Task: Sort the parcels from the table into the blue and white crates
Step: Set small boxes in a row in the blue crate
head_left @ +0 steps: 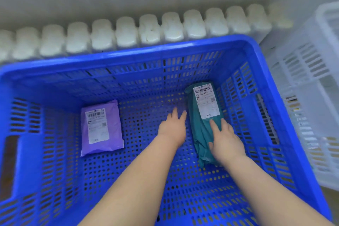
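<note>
Right hand [226, 141] lies flat, fingers straight, on the near end of the teal parcel [200, 130]. Left hand [173, 128], fingers spread and holding nothing, is just left of that parcel, over the blue crate [128, 56] floor. The purple parcel [101, 126] lies well left of the left hand. The white crate [308, 68] stands right of the right hand, with a radiator [126, 33] beyond.

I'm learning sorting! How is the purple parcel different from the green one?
The purple parcel is flat and wide; the green parcel is long and crumpled. The purple one lies untouched; the right hand rests on the green one. Both have white barcode labels, inside the blue crate.
</note>
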{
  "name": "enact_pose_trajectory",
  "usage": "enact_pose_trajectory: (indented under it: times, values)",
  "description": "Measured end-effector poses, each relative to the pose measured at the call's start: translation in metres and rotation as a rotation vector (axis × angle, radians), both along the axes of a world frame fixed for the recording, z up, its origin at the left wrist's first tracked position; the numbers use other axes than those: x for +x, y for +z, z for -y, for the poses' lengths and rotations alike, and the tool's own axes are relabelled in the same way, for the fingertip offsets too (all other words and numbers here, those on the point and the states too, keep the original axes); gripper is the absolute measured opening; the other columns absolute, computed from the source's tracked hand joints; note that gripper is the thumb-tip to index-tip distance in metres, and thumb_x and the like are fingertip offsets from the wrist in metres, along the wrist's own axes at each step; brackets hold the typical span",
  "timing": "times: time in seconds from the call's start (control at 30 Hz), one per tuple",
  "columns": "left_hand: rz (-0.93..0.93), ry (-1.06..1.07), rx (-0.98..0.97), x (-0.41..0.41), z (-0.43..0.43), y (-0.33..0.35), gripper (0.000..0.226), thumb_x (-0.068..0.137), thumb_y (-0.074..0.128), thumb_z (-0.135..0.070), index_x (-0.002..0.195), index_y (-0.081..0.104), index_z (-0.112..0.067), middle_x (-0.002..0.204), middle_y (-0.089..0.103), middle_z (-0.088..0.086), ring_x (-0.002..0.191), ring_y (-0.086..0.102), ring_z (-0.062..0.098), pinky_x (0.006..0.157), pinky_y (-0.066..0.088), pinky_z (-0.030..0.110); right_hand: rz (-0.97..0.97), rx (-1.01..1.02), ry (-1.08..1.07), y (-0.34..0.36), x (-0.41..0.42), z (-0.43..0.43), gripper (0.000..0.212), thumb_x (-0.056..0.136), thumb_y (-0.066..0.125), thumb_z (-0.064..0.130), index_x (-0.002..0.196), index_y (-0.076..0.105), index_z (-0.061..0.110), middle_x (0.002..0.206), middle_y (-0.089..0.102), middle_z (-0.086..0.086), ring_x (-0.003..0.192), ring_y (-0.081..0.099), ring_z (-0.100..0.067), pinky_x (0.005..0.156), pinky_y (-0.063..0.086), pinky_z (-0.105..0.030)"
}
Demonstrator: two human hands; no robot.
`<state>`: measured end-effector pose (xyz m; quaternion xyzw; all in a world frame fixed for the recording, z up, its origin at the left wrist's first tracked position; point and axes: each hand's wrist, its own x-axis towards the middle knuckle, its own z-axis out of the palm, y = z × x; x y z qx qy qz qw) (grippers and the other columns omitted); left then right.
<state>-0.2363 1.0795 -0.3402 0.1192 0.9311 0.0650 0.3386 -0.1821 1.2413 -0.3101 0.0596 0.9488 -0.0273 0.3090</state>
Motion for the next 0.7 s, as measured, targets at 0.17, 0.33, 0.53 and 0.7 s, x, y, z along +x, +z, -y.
enact_pose_trajectory:
  times: [0.17, 0.33, 0.53, 0.7]
  values:
    - [0.052, 0.126, -0.002, 0.04, 0.033, 0.064, 0.06, 0.109, 0.031, -0.028, 0.16, 0.001, -0.02, 0.166, 0.001, 0.01, 0.15, 0.017, 0.03, 0.11, 0.037, 0.045, -0.019, -0.06, 0.075, 0.056, 0.003, 0.032, 0.07, 0.099, 0.051, 0.036, 0.157, 0.014, 0.02, 0.161, 0.013, -0.013, 0.147, 0.02, -0.028, 0.111, 0.035, -0.038]
    - [-0.051, 0.292, 0.02, 0.08, 0.073, 0.126, 0.056, 0.108, 0.032, -0.03, 0.159, 0.014, -0.017, 0.165, 0.014, 0.011, 0.147, 0.025, 0.03, 0.117, 0.026, 0.043, -0.074, -0.138, 0.211, 0.117, 0.011, 0.08, 0.067, 0.1, 0.051, 0.039, 0.156, 0.019, 0.021, 0.16, 0.02, -0.011, 0.144, 0.027, -0.027, 0.111, 0.035, -0.037]
    - [-0.323, 0.57, 0.128, 0.132, 0.159, 0.2, 0.043, 0.104, 0.038, -0.021, 0.147, 0.04, -0.019, 0.144, 0.045, 0.004, 0.132, 0.044, 0.026, 0.104, 0.038, 0.042, -0.146, -0.167, 0.417, 0.185, 0.021, 0.158, 0.068, 0.099, 0.052, 0.039, 0.156, 0.021, 0.022, 0.16, 0.022, -0.008, 0.145, 0.027, -0.027, 0.112, 0.035, -0.038]
    - [-0.579, 0.873, 0.177, 0.189, 0.257, 0.257, 0.042, 0.095, 0.045, -0.011, 0.134, 0.057, -0.022, 0.128, 0.058, 0.001, 0.119, 0.055, 0.026, 0.093, 0.046, 0.041, -0.223, -0.254, 0.53, 0.234, 0.035, 0.249, 0.061, 0.098, 0.053, 0.036, 0.153, 0.03, 0.023, 0.157, 0.029, -0.004, 0.141, 0.033, -0.025, 0.108, 0.04, -0.038]
